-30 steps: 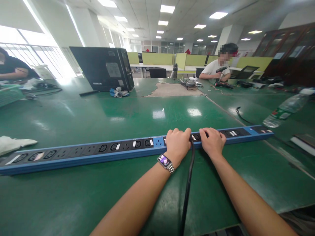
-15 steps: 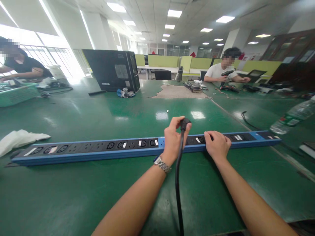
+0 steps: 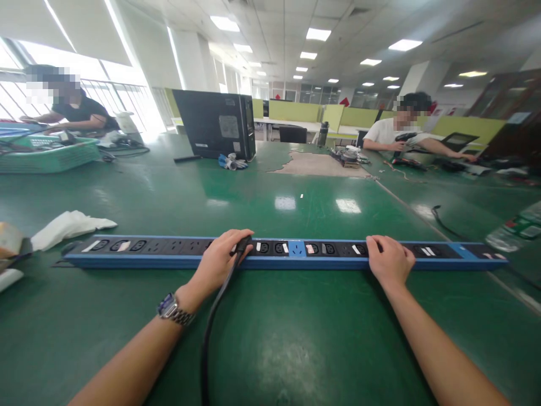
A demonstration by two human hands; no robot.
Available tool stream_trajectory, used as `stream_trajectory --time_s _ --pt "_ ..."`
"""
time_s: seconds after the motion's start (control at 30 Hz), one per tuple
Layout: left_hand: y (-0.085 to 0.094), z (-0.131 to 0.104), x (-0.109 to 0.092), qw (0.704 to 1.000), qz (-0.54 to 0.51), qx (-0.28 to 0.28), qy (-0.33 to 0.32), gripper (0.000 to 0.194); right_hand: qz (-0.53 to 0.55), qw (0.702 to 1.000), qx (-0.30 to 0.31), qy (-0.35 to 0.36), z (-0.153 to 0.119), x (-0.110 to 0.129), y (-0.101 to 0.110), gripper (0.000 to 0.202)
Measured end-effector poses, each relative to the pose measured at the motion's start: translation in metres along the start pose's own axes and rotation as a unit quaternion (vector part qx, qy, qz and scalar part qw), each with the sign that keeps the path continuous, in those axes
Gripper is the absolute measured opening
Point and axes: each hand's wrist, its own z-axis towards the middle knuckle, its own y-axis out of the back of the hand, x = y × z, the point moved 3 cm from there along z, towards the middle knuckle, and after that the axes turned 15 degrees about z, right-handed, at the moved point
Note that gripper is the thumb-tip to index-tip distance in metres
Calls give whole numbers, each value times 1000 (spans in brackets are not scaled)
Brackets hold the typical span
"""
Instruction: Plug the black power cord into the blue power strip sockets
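Note:
A long blue and black power strip (image 3: 169, 261) lies across the green table, its sockets facing up and small white stickers beside several of them. My left hand (image 3: 217, 259), with a metal watch on the wrist, is closed around a black plug (image 3: 243, 245) at the sockets left of the blue outlet. Whether the plug sits in a socket is hidden by the fingers. Its black cable (image 3: 210, 332) runs down toward me. Farther right, my right hand (image 3: 391, 264) is closed over the strip, fingers on its top.
White tissue (image 3: 70, 228) lies by the strip's left end, and a plastic bottle (image 3: 518, 230) by its right. Behind stand a green basket (image 3: 63, 158), a black computer case (image 3: 211, 124) and gloves (image 3: 231, 162). Two people sit across the table.
My left hand has moved left and down with the plug, from above the strip near the blue outlet onto sockets farther left. My right hand still holds the strip. The view has shifted slightly.

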Motion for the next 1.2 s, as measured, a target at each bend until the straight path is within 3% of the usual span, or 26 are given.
stream_trajectory --time_s 0.2,0.33,0.43,0.53,0.57,0.67,0.77,1.2 --pt "-5 1 -1 999 11 33 -25 33 -5 1000 9 -7 0 -2 0 32" --pt "0 -3 4 1000 -14 24 6 35 -6 1000 13 -3 1 -3 0 32" --pt "10 -1 -2 994 -71 -30 74 33 -5 1000 9 0 1 -3 -1 32" --pt "13 6 -28 975 -141 -101 138 32 -7 1000 -2 3 0 -2 -1 33" --pt "9 9 -41 976 -150 -93 130 30 -8 1000 -4 3 0 -2 -1 33" --pt "-17 22 -81 989 -135 6 66 27 -8 1000 -3 2 0 -1 0 33" --pt "-39 31 -101 995 -85 40 36 26 -7 1000 5 1 0 -1 0 33" --pt "-46 28 -107 997 19 41 -57 26 -4 1000 13 -7 0 -1 0 35"
